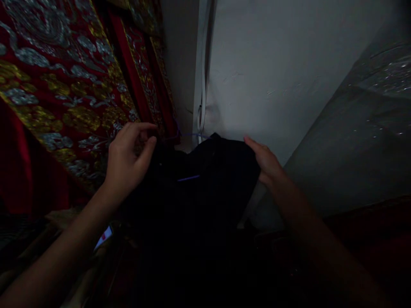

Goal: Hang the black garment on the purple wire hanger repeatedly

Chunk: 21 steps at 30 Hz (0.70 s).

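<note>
- At the centre, just in front of a plain whitish wall (272, 77), we have a broad, matte black cloth (227, 167), up between two bare hands!
- Right side now: the bare right hand (266, 162) has the cloth's edge gripped, fingertips at the upper corner, thumb lower down.
- Over on the left, the bare left hand (131, 154) curls, thumb and fingers bent towards each other beside the cloth's dark left part; whether it pinches anything, I cannot tell.
- Progress check: the cloth is raised and its right part spread, so that much looks done; arranging it seems unfinished, though the gloom hides how much is left.
- Look closer: a thin, straight purple strip (189, 178) shows against the black, and a fine purple line (192, 134) runs above the cloth's upper edge; I cannot tell whether they join.
- Texture time! Black drinks up the light, its top edge uneven, its lower folds lost in shadow.
- What a contrast at left: a red hanging cloth with raised gold and silver embroidery (80, 85), glittering in rounded, curling shapes.
- Far right, a glossy, translucent, plastic-looking sheet (379, 128) catches crinkled glints, while a slim white cable (203, 85) hangs down the wall.
</note>
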Each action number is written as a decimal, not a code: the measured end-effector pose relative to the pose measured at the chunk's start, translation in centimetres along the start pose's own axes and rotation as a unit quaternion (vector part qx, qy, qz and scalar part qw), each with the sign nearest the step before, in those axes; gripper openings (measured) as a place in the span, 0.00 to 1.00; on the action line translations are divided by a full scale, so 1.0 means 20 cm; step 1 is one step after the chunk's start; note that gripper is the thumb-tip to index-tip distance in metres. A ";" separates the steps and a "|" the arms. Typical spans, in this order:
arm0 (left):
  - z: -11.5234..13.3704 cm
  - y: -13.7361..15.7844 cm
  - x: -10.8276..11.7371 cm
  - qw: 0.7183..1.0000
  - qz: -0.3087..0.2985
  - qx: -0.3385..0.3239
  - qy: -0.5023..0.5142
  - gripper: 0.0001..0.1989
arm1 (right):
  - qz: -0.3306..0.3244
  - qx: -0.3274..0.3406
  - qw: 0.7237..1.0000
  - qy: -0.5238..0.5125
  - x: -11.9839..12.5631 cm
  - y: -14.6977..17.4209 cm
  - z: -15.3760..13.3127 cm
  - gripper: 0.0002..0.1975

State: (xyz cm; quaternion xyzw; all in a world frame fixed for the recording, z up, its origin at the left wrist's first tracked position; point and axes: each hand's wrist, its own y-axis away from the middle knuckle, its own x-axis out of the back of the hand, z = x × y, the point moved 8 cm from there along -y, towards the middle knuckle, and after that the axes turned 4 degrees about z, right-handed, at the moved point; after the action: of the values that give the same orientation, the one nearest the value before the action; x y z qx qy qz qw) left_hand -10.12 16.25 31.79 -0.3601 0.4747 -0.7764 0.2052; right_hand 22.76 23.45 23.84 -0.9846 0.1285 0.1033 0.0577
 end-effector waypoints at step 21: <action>-0.03 1.00 -0.75 0.897 -0.427 0.110 -0.011 0.24 | 0.098 0.040 0.994 0.025 0.29 0.09 0.15 0.18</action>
State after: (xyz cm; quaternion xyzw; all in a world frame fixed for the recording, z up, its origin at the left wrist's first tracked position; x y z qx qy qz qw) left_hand -1.24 17.12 8.40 -0.5119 0.1844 -0.8327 -0.1024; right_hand 27.23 20.68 19.55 -0.9664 0.2300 0.0784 0.0834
